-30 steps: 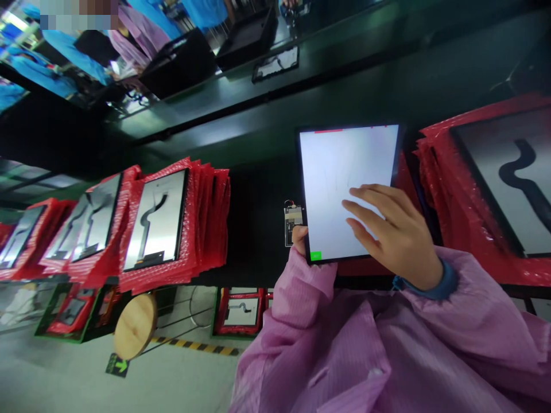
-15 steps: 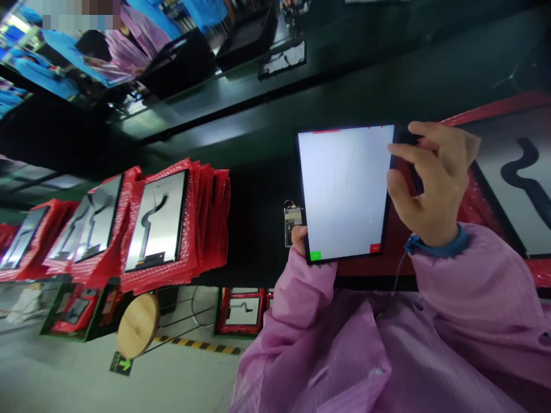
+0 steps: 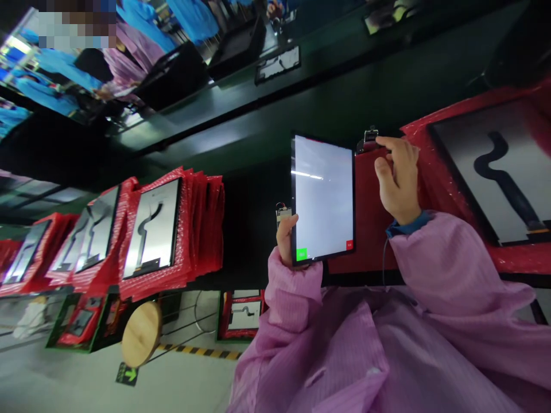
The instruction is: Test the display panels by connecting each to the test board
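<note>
My left hand [image 3: 284, 236] grips the lower left edge of a lit display panel [image 3: 322, 198], which is tilted up on its side with a white screen, a green square and a red square at its bottom corners. A small circuit board [image 3: 282, 212] sits just beyond my left fingers. My right hand [image 3: 398, 178] is off the screen, fingers curled, fingertips touching a small connector piece [image 3: 369, 139] at the far edge of a red bubble-wrap sheet [image 3: 365, 218] behind the panel.
A stack of panels in red bubble wrap [image 3: 172, 229] lies on the dark bench to the left, another panel in red wrap [image 3: 495, 166] to the right. Black trays [image 3: 172, 74] and other people in blue and pink coats are at the back. A wooden stool [image 3: 140, 332] stands below.
My right hand left the screen and moved up right to the connector. My left hand tilted the panel up, so it looks narrower.
</note>
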